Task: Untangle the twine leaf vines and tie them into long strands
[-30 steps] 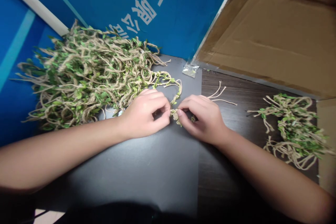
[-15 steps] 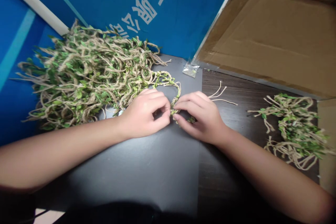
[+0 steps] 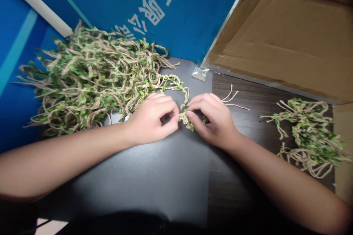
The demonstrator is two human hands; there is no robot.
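Note:
Between my two hands lies a braided twine garland (image 3: 187, 120) with small green leaves. My left hand (image 3: 160, 117) is closed, thumb and fingertips pinched on the garland's left side. My right hand (image 3: 212, 119) has its thumb and forefinger pressed together on the same garland, just to the right of the left fingertips. A loop of it curves up behind the hands, and loose twine ends (image 3: 231, 99) stick out past my right knuckles. The part inside my right palm is mostly hidden.
A large heap of leafy twine garlands (image 3: 104, 73) covers the left of the grey mat (image 3: 154, 180). A smaller bundle (image 3: 311, 136) lies at right on the dark wood table. Behind are a small clear plastic bag (image 3: 200, 73), a cardboard box (image 3: 289, 40) and a blue printed panel (image 3: 204, 11).
My right thumb has come up against the forefinger, and the fingers have shifted slightly right. More of the braided garland shows between the hands. My left hand stays in place.

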